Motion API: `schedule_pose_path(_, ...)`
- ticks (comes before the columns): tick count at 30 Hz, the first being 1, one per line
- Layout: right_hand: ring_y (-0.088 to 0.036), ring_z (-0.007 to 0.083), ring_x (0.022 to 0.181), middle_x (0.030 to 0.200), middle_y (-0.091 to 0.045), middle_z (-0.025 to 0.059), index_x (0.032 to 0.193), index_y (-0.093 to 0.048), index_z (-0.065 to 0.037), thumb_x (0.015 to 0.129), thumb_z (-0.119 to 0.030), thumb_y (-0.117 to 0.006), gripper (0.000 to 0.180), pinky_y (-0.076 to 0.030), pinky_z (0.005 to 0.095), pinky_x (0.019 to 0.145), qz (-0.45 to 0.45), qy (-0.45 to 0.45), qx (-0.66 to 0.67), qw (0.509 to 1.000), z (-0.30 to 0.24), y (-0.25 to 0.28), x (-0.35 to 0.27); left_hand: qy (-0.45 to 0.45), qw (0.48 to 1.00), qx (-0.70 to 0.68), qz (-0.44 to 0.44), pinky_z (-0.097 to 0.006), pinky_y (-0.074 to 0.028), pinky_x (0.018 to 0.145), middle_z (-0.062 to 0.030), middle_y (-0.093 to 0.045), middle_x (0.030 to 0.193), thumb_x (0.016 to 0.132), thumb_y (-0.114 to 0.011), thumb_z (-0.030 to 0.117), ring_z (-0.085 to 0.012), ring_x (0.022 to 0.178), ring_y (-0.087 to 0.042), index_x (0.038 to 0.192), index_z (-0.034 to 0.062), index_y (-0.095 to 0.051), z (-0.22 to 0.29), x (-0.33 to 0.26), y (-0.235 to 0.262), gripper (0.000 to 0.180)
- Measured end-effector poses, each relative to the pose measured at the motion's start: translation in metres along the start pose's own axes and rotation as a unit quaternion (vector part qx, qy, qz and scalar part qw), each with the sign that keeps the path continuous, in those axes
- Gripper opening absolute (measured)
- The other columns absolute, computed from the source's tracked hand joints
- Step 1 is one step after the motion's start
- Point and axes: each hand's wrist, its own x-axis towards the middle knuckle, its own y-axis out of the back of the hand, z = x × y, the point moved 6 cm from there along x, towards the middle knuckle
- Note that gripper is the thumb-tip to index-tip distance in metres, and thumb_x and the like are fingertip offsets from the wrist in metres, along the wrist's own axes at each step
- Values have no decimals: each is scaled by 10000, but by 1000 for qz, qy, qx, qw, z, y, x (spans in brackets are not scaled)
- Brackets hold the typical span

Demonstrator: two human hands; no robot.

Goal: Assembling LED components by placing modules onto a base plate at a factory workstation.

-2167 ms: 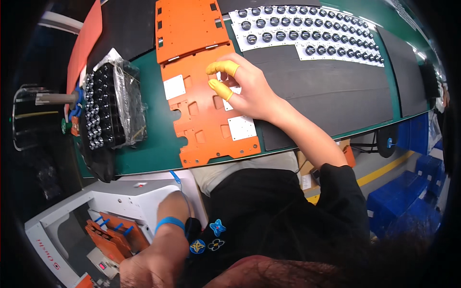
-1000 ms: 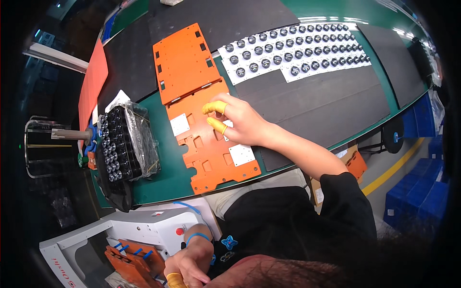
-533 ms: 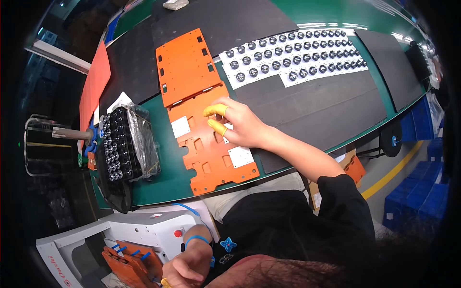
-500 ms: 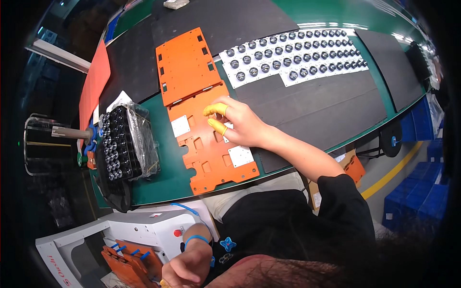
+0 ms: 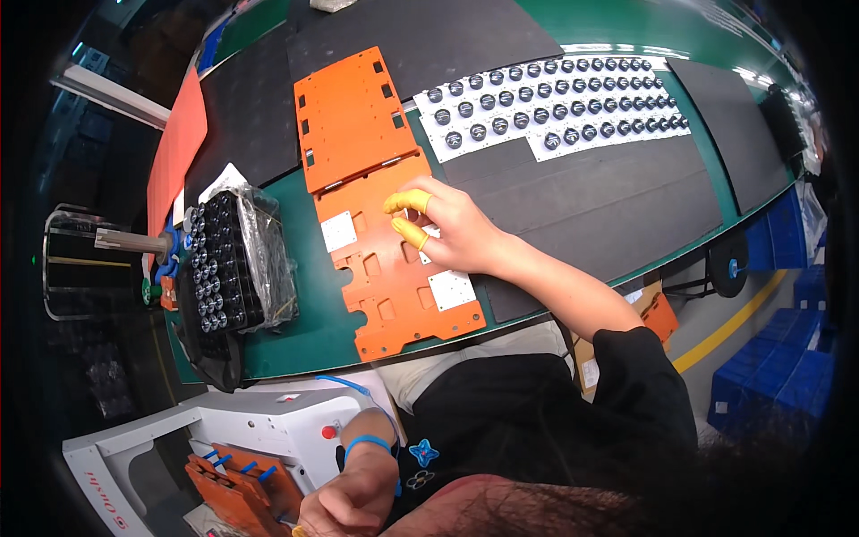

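Over the lower half of an orange hinged fixture [image 5: 358, 125] is my right hand [image 5: 456, 231]. Yellow finger covers sit on its thumb and index finger, which are bent and held apart with nothing visible between them. One white plate lies partly hidden beneath this hand; another white plate [image 5: 339, 232] rests to its left, and a third white plate [image 5: 452, 291] nearer me. My left hand [image 5: 347, 501], wearing a blue wristband [image 5: 368, 440], hangs low beside a white machine [image 5: 268, 421]. Its fingers curl downward, and their tips are cut off by the lower edge.
White sheets [image 5: 510, 130] with rows of black round parts lie on a dark mat [image 5: 591, 201] at the right. A black tray [image 5: 234, 268] of small round parts, partly wrapped in clear plastic, stands left of the fixture. Orange plates [image 5: 237, 488] sit in the machine.
The whole view has shifted slightly. My right hand stays over the fixture in nearly the same pose, and my left hand has barely moved by the machine.
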Motion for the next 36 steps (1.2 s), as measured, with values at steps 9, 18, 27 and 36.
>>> schedule_pose_path(9,-602,141,722,957,-573,89,1051,-606,15,860,19,-645,195,-525,256,632,-3,-6,1,1000,-1,-2,-3,-12,997,76,-8,-282,-539,813,-95,-633,1171,947,-518,154,-144,1166,-544,1248,-20,-522,1,-2,-2,348)
schedule_pose_path(18,-602,132,717,960,-574,91,1064,-608,15,855,32,-639,212,-520,249,617,0,5,5,1000,0,-2,-4,-22,987,157,-20,-281,-538,815,-93,-634,1172,947,-517,150,-143,1160,-549,1245,-21,-524,3,-2,-3,343)
schedule_pose_path(27,-606,132,715,954,-574,94,1046,-609,23,859,30,-635,190,-521,250,615,-5,8,4,1000,0,-2,-2,-39,976,215,-21,-281,-538,817,-90,-634,1173,947,-516,146,-142,1154,-553,1242,-21,-526,12,3,0,339)
schedule_pose_path(36,-599,132,708,950,-578,93,1040,-615,20,851,31,-641,192,-519,251,614,1,9,2,1000,1,-2,-3,-55,957,284,-26,-280,-537,819,-88,-634,1174,947,-515,142,-141,1147,-557,1238,-22,-528,20,0,-8,334)
